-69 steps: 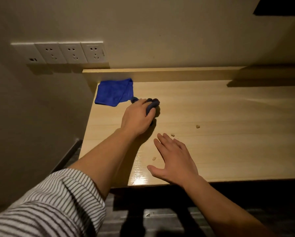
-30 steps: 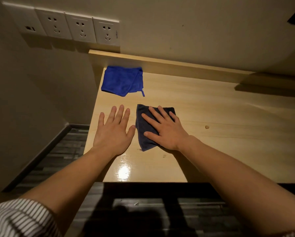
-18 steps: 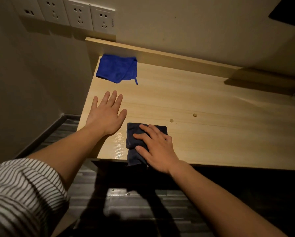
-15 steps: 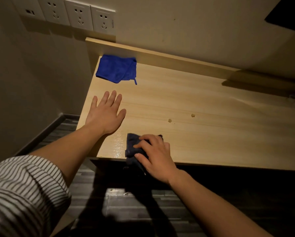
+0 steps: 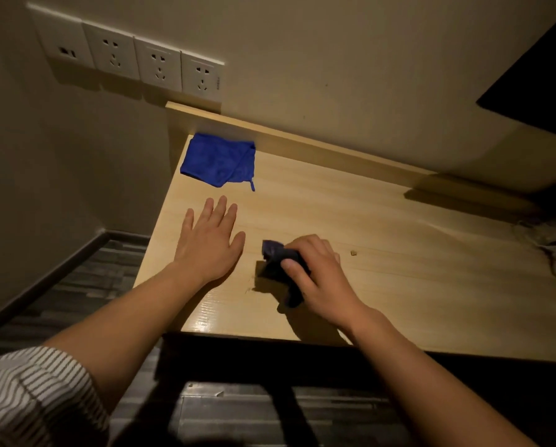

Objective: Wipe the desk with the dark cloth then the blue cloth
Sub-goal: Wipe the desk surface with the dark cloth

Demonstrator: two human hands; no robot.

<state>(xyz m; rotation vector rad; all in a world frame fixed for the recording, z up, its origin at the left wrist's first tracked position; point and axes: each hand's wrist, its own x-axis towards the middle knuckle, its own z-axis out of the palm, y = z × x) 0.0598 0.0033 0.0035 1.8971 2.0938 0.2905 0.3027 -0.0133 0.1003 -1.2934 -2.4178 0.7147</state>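
1. Two bare hands are on the desk (image 5: 383, 227), a pale wood top seen from above.
2. Right hand (image 5: 322, 279): curled, with fingers and thumb closed around the bunched dark cloth (image 5: 278, 258), pressing it on the wood.
3. From that hand, a corner of the dark cloth pokes out at 10 o'clock; another fold shows below the thumb.
4. Left hand (image 5: 209, 243): flat on the desk, palm down, fingers spread apart and holding nothing. It lies at 9 o'clock from the right hand, near it but not touching.
5. Striped sleeve (image 5: 35, 398) covers the left upper arm at the lower left of the view.
6. Blue cloth (image 5: 220, 161) lies loosely folded in the desk's far left corner, at 12 o'clock from the left hand, apart from both hands and against the raised back ledge (image 5: 302, 145).
7. One small crumb (image 5: 353, 252) sits at 3 o'clock from the right hand's fingers, just beside them.
8. Four wall sockets (image 5: 135, 59) line the wall beyond the ledge, at 11 o'clock.
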